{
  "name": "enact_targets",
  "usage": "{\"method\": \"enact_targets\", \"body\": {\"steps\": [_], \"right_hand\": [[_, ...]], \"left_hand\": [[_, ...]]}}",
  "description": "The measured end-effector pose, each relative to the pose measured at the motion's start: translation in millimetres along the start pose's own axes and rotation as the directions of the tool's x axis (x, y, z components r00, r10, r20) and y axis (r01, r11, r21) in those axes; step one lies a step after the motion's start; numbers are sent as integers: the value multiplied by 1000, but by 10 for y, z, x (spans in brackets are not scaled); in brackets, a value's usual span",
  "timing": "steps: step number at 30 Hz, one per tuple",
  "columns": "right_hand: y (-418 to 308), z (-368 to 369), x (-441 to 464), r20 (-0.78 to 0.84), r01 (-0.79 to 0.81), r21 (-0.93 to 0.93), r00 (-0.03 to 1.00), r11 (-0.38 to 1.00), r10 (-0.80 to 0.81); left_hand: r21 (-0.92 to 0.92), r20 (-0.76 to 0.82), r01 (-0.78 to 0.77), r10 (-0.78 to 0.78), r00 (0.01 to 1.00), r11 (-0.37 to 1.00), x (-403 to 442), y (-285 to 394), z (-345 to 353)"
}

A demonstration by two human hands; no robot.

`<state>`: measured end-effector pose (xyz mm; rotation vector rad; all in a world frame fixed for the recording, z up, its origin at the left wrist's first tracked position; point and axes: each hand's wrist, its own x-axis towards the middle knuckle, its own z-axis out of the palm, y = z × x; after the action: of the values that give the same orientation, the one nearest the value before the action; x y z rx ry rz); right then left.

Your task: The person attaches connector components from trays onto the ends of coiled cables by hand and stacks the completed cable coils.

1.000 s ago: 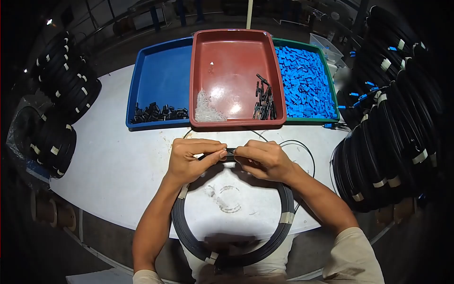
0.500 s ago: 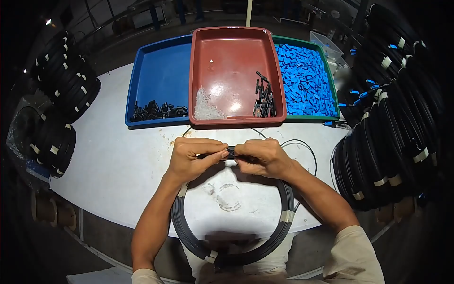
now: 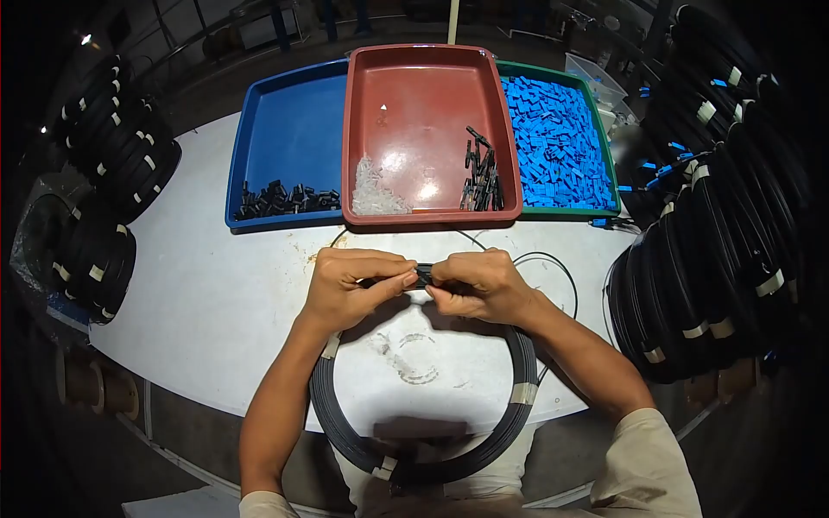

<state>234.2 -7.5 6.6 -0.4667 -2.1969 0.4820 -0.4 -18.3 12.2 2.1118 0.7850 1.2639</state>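
A coil of black cable (image 3: 332, 414), bound with pale tape, leans from the white table over its front edge toward my lap. Above its far side, my left hand (image 3: 358, 283) pinches something dark between thumb and fingers. Close by on the right, my right hand (image 3: 477, 285) is also closed, fingertips pressed together around a thin dark piece. The fingers cover most of what they grip, perhaps a cable end, so I cannot make out its kind. A loose loop of black cable (image 3: 573, 289) curves out beyond my right wrist.
Behind my hands stand a blue tray (image 3: 289, 121) with black parts, a red tray (image 3: 423, 86) with clear pieces and black parts, and a green tray (image 3: 615, 186) full of blue connectors (image 3: 553, 142). Black cable coils (image 3: 708, 268) are stacked right, with more coils (image 3: 121, 147) left.
The right fingers have shifted very slightly at the gap between the hands. The whole view has moved a little; otherwise both hands keep the same pose.
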Motion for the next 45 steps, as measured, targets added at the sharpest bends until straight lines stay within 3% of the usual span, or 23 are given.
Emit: {"method": "enact_targets", "body": {"steps": [3, 8, 14, 21, 26, 33, 35, 41, 45], "right_hand": [[-16, 8, 14, -43, 1, -4, 999, 1000, -1], [-20, -10, 20, -36, -6, 0, 999, 1000, 6], [-20, 16, 6, -85, 2, 27, 996, 1000, 0], [-25, 9, 19, -95, 4, 29, 995, 1000, -1], [3, 17, -3, -75, 9, 20, 997, 1000, -8], [-27, 19, 13, -113, -41, 25, 993, 999, 44], [-48, 16, 25, -121, -55, 26, 991, 998, 58], [-5, 37, 20, -135, 27, 5, 990, 1000, -26], [-7, 43, 14, -138, 1, 19, 990, 1000, 1]], "left_hand": [[55, -42, -95, 97, 994, 994, -6, -36, -3], [-32, -34, 52, -53, 998, 998, -22, -21, 7], [-70, 16, 97, -96, 995, 993, -10, 68, -12], [-32, 51, 10, -9, 999, 999, -19, 31, -3], [-76, 59, 115, -111, 992, 990, -10, 52, 3], [-34, 48, 87, -86, 995, 996, 2, 59, -14], [-133, 37, 164, -160, 986, 978, -12, 40, 3], [-94, 49, 139, -135, 990, 986, -17, 20, -8], [-118, 46, 155, -151, 988, 981, -22, 20, 0]]}}
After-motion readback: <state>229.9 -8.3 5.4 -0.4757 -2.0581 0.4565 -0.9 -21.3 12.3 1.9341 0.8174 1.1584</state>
